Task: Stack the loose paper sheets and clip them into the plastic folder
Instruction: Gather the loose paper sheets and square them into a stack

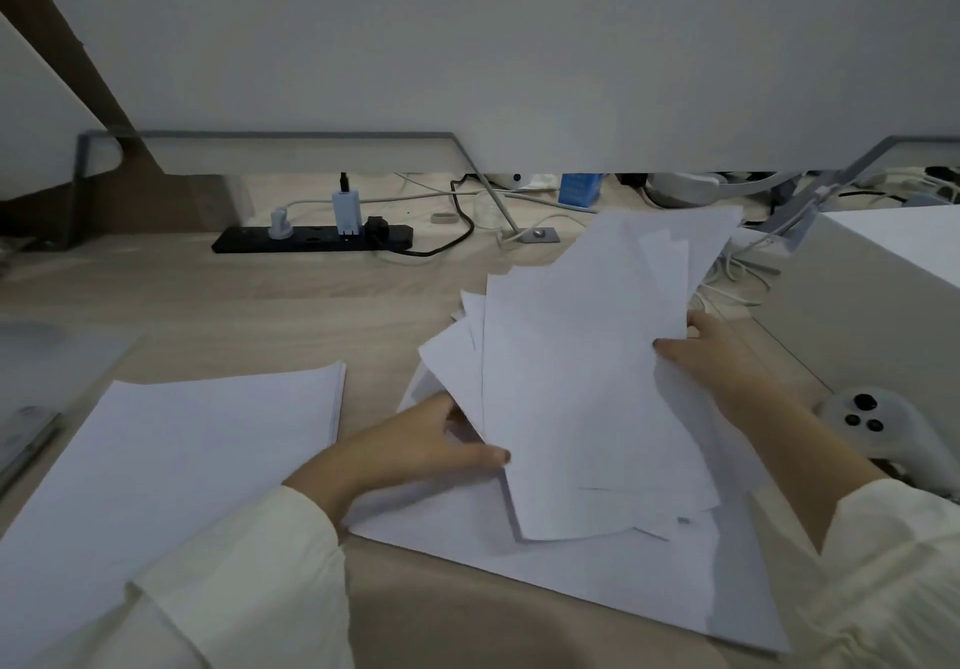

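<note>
As left hand (431,442) and right hand (724,359) pinch fanned sheets (587,356) by desk (311,305) right edge | risk: inner sheets slip out; uneven, edge-only hold

white paper sheets (587,382) — black power strip (311,241)

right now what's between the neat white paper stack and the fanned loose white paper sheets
Head view: only the left hand, gripping the loose sheets, above bare wooden desk.

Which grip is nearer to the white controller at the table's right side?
Right. The right grip holds the loose sheets just left of the controller; the left grip is farther left, across the sheets.
</note>
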Demonstrator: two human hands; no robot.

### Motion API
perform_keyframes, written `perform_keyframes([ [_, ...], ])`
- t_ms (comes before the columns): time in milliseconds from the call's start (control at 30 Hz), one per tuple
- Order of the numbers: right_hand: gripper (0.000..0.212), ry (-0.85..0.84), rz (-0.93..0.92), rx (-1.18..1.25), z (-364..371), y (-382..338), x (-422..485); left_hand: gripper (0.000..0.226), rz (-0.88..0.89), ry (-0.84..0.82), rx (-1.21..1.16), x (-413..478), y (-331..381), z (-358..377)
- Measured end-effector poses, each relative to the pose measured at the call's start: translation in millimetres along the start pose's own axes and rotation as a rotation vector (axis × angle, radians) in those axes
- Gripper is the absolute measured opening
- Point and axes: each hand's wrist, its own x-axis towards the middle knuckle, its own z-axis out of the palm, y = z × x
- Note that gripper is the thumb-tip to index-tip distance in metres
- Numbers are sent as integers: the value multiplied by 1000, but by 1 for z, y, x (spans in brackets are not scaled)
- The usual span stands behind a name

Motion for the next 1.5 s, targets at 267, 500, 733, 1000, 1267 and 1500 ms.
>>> perform_keyframes([
  [267, 46, -1, -15, 237, -39, -2, -23, 108, 6, -70, 692, -21, -25, 27],
  [500, 42, -161, 80, 223, -80, 2, -54, 90, -207, 338, 674, -21, -40, 11],
  [733, 30, -175, 188, -176, -65, 19, -49, 62, -362, 776, -249, -36, -22, 28],
  [1000, 43, -144, 19, -313, -28, 7, -47, 17, -177, 739, -900, -45, -17, 42],
  [1267, 34, -136, -22, -415, 16, -6, -40, 51, -295, 601, -1015, -16, -10, 54],
  [1500, 15, -321, 69, -322, 15, -19, -45, 31, -283, 529, -1004, -8, 1, 69],
])
